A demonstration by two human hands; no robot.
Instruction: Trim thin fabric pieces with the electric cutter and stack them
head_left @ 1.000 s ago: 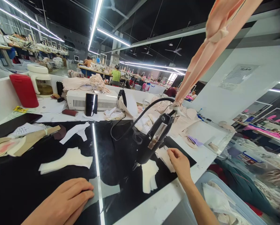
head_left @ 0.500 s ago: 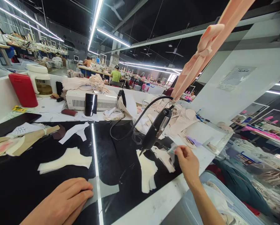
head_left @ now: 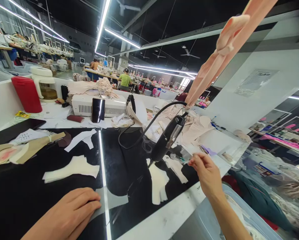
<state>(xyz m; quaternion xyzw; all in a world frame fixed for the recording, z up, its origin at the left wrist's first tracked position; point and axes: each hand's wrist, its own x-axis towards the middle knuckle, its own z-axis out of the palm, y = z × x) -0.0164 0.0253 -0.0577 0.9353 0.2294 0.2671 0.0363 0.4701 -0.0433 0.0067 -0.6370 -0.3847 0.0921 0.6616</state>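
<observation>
clear film scrap (head_left: 181, 158): likely light, limp, slippery; right hand (head_left: 207, 172) fingers pinch its edge, left hand (head_left: 66, 213) flat, spread, holding nothing.

One cam, head-worn, above the near edge of the tabletop (head_left: 19, 196), facing fwd & down across it toward the far edge. Close: left hand (head_left: 66, 215) lies at frame bottom on the near edge, right hand (head_left: 206, 171) w/ forearm shows at bottom right by the right edge. Wide lens: approx. whole tabletop in frame, tilted; past the far edge it sees deep into the hall, ceiling lights (head_left: 101, 23) up top.
</observation>
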